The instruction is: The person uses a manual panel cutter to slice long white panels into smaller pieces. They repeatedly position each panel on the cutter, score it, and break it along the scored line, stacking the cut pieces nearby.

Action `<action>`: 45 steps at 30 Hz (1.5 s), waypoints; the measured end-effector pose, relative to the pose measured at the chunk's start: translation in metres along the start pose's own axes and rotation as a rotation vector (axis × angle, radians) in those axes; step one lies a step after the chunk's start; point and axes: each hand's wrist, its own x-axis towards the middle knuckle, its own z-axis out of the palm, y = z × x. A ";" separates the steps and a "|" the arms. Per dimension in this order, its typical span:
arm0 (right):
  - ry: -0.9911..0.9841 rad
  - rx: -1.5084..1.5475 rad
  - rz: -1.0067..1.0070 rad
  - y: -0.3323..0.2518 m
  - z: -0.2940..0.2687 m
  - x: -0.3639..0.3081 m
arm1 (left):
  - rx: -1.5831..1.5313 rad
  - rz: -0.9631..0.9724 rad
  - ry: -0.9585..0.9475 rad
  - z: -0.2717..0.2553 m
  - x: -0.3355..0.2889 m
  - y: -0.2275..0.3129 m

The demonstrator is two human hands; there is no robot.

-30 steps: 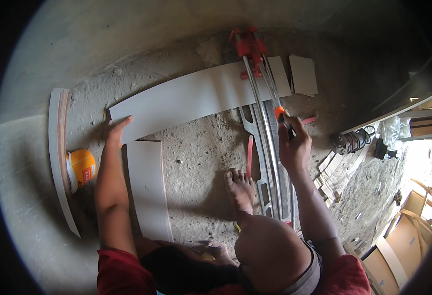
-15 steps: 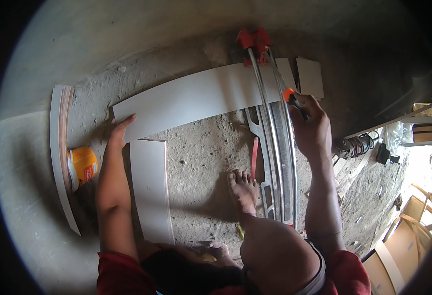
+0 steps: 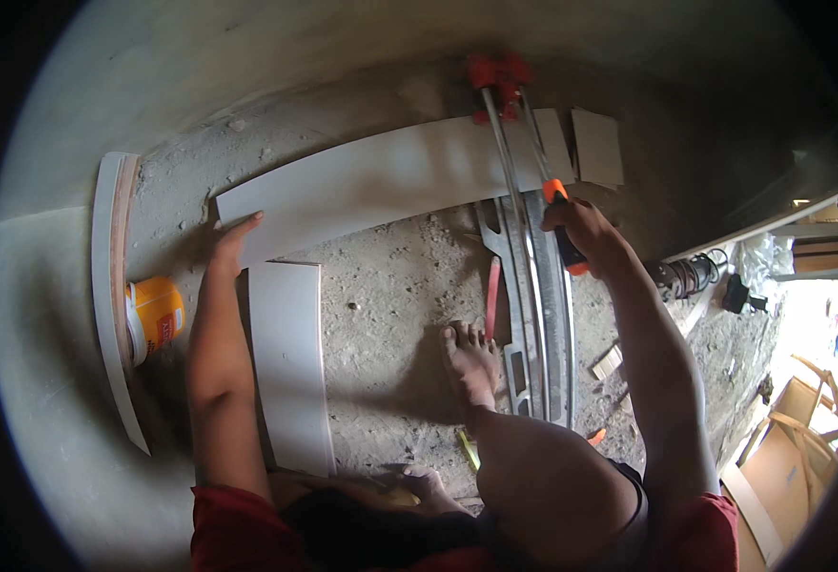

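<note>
One long pale tile [image 3: 362, 181] lies across the far end of a tile cutter [image 3: 557, 315].
The left hand [image 3: 233, 246] rests at the tile's left edge; I cannot tell whether it pinches. The right hand [image 3: 591, 234] curls around an orange-and-black handle [image 3: 554, 190] close to the tile's near right corner.

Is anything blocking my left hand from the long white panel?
Nothing visible: your left hand touches the long white panel at its left end. The metal rails cross over the panel only farther right.
</note>
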 end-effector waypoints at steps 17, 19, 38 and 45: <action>-0.055 0.029 0.067 0.004 0.003 0.012 | -0.052 0.018 0.011 0.002 0.004 -0.003; -0.016 -0.087 -0.033 -0.009 0.003 0.010 | -0.043 0.045 0.056 0.004 0.005 -0.001; -0.377 -0.506 0.082 0.162 -0.005 -0.157 | -0.120 0.041 -0.018 -0.003 0.014 -0.008; -0.019 0.313 -0.008 0.112 -0.046 0.047 | -0.054 -0.001 -0.001 0.001 0.002 -0.002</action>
